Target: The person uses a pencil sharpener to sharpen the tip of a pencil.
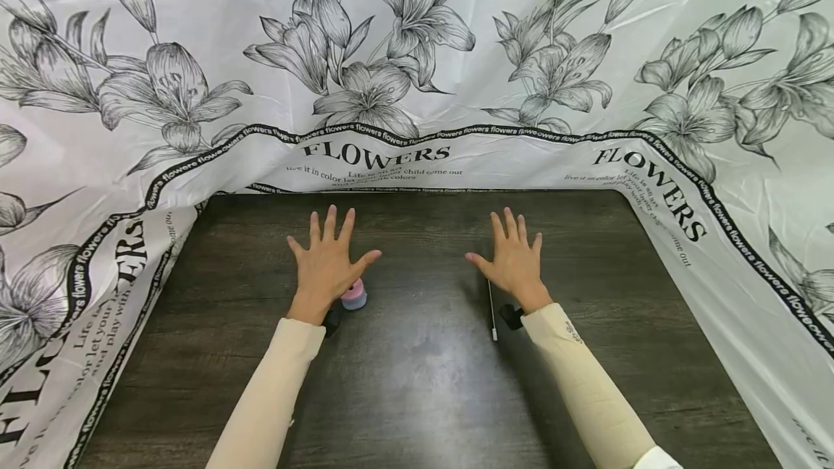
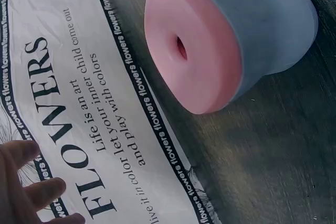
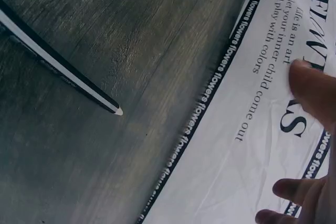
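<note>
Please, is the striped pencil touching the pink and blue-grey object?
Apart. The head view shows a wide stretch of dark tabletop between the striped pencil and the pink and blue-grey object.

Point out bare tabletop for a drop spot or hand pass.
Free: middle of the tabletop, between the pink-and-blue object and the pencil; also outward from the left hand and right hand to the flowered cloth. Crowded: by the left hand and object; by the right hand and pencil.
</note>
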A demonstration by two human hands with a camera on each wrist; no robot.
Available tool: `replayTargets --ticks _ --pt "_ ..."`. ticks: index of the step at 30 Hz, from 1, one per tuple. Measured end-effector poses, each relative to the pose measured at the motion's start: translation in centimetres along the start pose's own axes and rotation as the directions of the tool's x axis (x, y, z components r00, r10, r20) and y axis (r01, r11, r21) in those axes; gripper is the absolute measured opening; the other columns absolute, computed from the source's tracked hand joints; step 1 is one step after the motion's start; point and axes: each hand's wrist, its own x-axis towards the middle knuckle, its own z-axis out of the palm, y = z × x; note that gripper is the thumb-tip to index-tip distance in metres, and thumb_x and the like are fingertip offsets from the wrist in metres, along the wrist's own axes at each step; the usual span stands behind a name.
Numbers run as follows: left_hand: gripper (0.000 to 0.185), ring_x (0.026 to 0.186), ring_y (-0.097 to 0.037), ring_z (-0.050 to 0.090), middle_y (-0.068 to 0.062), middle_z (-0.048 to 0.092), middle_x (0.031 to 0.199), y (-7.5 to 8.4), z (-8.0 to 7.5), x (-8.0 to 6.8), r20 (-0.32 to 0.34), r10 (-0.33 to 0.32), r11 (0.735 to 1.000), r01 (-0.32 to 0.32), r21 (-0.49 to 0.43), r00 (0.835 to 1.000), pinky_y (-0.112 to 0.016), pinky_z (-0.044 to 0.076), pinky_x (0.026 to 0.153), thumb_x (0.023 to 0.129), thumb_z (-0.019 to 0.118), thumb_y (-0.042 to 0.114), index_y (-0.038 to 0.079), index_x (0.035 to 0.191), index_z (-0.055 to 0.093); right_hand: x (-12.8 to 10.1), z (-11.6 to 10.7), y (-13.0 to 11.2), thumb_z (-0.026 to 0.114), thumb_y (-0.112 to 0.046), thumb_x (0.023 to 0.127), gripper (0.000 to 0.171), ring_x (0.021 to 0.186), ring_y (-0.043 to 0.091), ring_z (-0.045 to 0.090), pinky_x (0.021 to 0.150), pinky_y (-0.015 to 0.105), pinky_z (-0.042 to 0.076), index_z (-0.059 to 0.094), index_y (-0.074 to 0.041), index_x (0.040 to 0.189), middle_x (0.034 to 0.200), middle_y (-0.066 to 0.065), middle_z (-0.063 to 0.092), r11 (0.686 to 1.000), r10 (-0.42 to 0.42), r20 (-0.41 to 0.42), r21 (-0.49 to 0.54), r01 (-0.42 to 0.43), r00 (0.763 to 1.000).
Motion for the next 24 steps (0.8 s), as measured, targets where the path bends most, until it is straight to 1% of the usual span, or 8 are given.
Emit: replayTargets --ticks 2,5,7,9,12,15,18,24 --pt "0.092 0.145 -0.043 0.003 -0.015 0.008 0.160 -0.1 0.0 -0.1 -0.005 0.000 1.000 0.000 -0.013 1.000 -0.079 0.006 0.099 0.086 0.046 0.071 0.022 0.155 0.011 -0.1 0.0 0.1 0.058 -0.061 0.086 0.096 0.145 0.040 0.010 0.106 0.070 0.016 0.012 -0.013 0.154 0.160 0.016 0.005 1.000 0.005 -0.003 0.015 -0.004 1.000" --pt "0.091 0.145 -0.044 0.007 -0.015 0.010 0.160 -0.3 0.1 -0.3 -0.001 -0.005 0.998 0.005 -0.055 1.000 -0.079 0.008 0.100 0.086 0.044 0.072 0.022 0.155 0.011 -0.2 0.0 0.2 0.064 -0.053 0.086 0.095 0.143 0.042 0.016 0.102 0.070 0.024 0.013 -0.010 0.153 0.159 0.019 0.008 0.997 0.016 0.003 0.082 -0.016 1.000" --pt "0.090 0.145 -0.043 0.010 -0.014 0.011 0.160 -0.5 0.1 -0.5 0.010 -0.013 0.993 0.014 -0.119 1.000 -0.078 0.010 0.100 0.087 0.042 0.072 0.022 0.155 0.010 -0.4 0.1 0.4 0.066 -0.049 0.086 0.094 0.140 0.044 0.021 0.099 0.070 0.029 0.014 -0.008 0.153 0.158 0.021 0.010 0.990 0.027 0.007 0.141 -0.028 1.000" --pt "0.089 0.144 -0.043 0.013 -0.014 0.011 0.160 -0.7 0.2 -0.7 0.021 -0.020 0.979 0.024 -0.203 1.000 -0.078 0.014 0.099 0.088 0.041 0.072 0.023 0.155 0.009 -0.5 0.2 0.7 0.067 -0.045 0.087 0.093 0.138 0.047 0.024 0.096 0.071 0.030 0.014 -0.006 0.152 0.157 0.023 0.011 0.975 0.042 0.011 0.218 -0.044 0.999" --pt "0.084 0.143 -0.043 0.016 -0.014 0.012 0.160 -1.2 0.5 -1.1 0.037 -0.035 0.941 0.045 -0.336 0.999 -0.075 0.018 0.100 0.091 0.040 0.068 0.024 0.155 0.009 -0.8 0.4 1.2 0.066 -0.039 0.088 0.090 0.136 0.050 0.026 0.094 0.069 0.035 0.014 -0.002 0.152 0.155 0.027 0.012 0.948 0.064 0.025 0.311 -0.068 0.998" --pt "0.080 0.142 -0.044 0.019 -0.016 0.015 0.158 -1.7 0.9 -1.5 0.048 -0.049 0.897 0.065 -0.436 0.998 -0.071 0.021 0.101 0.093 0.042 0.063 0.022 0.155 0.011 -1.2 0.7 1.6 0.065 -0.033 0.090 0.086 0.133 0.051 0.029 0.093 0.064 0.039 0.014 0.001 0.151 0.153 0.030 0.012 0.915 0.085 0.054 0.391 -0.099 0.995" --pt "0.077 0.141 -0.045 0.020 -0.018 0.016 0.157 -2.2 1.3 -1.6 0.066 -0.060 0.860 0.085 -0.504 0.996 -0.067 0.023 0.104 0.095 0.043 0.059 0.020 0.155 0.012 -1.5 1.0 1.8 0.065 -0.032 0.090 0.084 0.130 0.052 0.033 0.093 0.061 0.041 0.016 0.002 0.150 0.151 0.031 0.014 0.892 0.108 0.085 0.432 -0.134 0.991" --pt "0.076 0.138 -0.043 0.027 -0.021 0.018 0.156 -2.9 2.4 -2.1 0.087 -0.069 0.793 0.107 -0.599 0.994 -0.062 0.028 0.106 0.096 0.046 0.052 0.013 0.154 0.015 -2.1 1.7 1.9 0.065 -0.031 0.090 0.082 0.125 0.051 0.040 0.094 0.060 0.041 0.018 0.003 0.149 0.149 0.032 0.017 0.868 0.143 0.122 0.461 -0.183 0.982"
